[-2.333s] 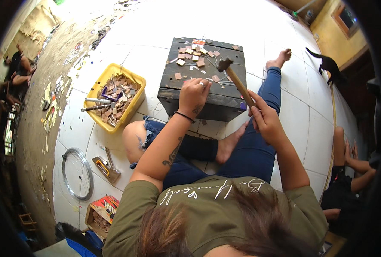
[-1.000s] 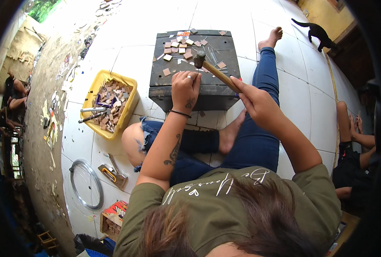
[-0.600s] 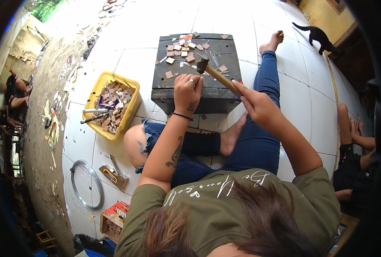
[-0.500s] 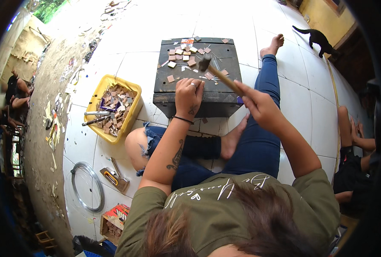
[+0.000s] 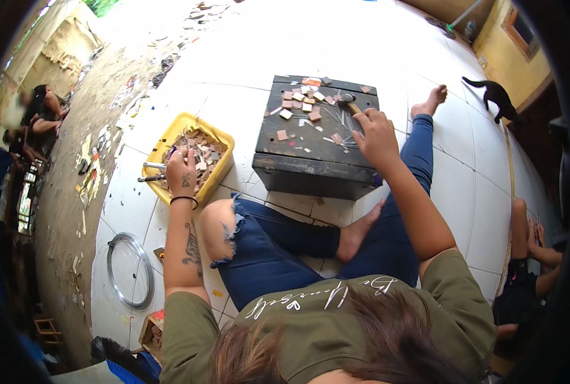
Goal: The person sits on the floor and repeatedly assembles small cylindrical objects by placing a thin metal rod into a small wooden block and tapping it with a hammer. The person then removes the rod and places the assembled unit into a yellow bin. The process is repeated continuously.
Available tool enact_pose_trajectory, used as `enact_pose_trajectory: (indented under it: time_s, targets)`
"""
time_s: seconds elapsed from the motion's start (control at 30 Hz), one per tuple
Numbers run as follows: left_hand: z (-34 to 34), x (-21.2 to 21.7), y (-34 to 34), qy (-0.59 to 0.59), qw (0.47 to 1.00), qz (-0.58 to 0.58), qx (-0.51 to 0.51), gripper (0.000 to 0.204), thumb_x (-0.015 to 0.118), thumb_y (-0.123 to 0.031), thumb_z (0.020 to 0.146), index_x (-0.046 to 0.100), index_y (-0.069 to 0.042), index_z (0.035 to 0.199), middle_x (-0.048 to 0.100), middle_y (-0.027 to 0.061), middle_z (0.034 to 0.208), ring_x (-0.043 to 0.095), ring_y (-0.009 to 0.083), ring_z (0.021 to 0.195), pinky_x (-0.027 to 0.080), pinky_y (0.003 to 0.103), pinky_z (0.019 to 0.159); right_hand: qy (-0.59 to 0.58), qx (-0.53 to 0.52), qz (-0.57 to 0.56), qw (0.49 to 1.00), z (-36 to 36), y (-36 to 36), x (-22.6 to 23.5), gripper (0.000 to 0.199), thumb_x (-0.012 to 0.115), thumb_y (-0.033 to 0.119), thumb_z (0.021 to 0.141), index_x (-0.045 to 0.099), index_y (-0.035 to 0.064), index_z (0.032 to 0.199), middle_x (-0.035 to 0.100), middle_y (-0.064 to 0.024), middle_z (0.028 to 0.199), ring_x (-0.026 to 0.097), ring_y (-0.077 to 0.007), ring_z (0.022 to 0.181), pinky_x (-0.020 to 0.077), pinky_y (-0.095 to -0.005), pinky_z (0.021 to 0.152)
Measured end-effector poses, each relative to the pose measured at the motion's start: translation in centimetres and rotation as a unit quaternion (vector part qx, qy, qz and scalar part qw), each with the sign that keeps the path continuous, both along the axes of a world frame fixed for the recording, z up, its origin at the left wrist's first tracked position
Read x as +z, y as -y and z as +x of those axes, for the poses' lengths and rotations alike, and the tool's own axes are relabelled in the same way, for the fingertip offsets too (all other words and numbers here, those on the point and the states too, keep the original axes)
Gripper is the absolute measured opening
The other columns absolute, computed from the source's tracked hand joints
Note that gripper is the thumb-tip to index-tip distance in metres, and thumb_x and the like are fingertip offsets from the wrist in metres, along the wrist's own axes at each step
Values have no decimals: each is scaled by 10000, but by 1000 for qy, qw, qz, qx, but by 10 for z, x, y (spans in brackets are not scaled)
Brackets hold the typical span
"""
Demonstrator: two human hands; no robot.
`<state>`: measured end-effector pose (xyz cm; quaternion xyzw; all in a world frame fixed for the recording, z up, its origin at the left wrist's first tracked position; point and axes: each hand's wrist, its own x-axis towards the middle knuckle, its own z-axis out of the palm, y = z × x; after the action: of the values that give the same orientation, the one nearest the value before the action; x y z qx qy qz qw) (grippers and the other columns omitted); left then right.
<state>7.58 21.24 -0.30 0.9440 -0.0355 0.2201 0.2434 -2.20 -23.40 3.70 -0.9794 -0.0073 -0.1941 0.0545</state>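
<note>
My left hand point(image 5: 181, 171) is over the yellow plastic basin point(image 5: 223, 168), its fingertips down among small brown and pale square pieces point(image 5: 203, 142). Those fingertips are partly hidden, so their grip cannot be made out. My right hand point(image 5: 377, 136) is closed around the wooden handle of a hammer point(image 5: 354, 107). The hammer's dark head is low over the right part of a black wooden box point(image 5: 317, 168). Scattered across the box top are several square pieces point(image 5: 302, 102) and thin metal wires point(image 5: 347, 120).
Two metal-shafted tools point(image 5: 154, 166) lean on the basin's left rim. A wire coil point(image 5: 149, 281) and a small carton point(image 5: 148, 334) lie at lower left. My legs point(image 5: 278, 240) flank the box. A black cat point(image 5: 497, 97) stands at far right; other people sit at both sides.
My left hand has left the box's front edge and moved left into the basin. My right hand has lowered the hammer toward the box top. The view has shifted slightly.
</note>
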Motion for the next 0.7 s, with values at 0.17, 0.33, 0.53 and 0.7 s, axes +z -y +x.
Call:
enact_pose_trajectory:
  time_s: [0.17,0.33,0.53,0.7]
  targets:
    - [24,-10,-26,-134,961,239,50,325,688,-299,832,712,-63,1053,649,116,1133,571,310,1124,464,494,932,-151,4,-155,976,72,-32,19,240,698,252,807,702,90,985,668,-61,1010,583,-226,1047,433,-398,870]
    - [53,9,98,83,972,-1,-220,353,720,-247,780,695,12,1019,669,170,1090,611,340,1036,484,423,916,-224,-47,-156,961,114,-51,18,170,599,183,844,729,115,930,718,-88,974,670,-239,984,425,-426,890]
    - [55,31,229,-7,971,186,-152,320,689,-367,825,728,-81,965,655,100,1000,599,280,987,452,431,859,-151,-26,10,988,94,-30,23,151,686,183,775,720,55,848,719,-117,921,679,-287,917,501,-411,816]
    - [47,23,235,16,986,56,-158,225,730,-314,782,716,-107,871,650,65,850,611,270,891,444,425,838,-14,4,348,938,48,-8,4,162,688,158,753,676,-3,746,700,-116,737,684,-229,694,544,-342,661]
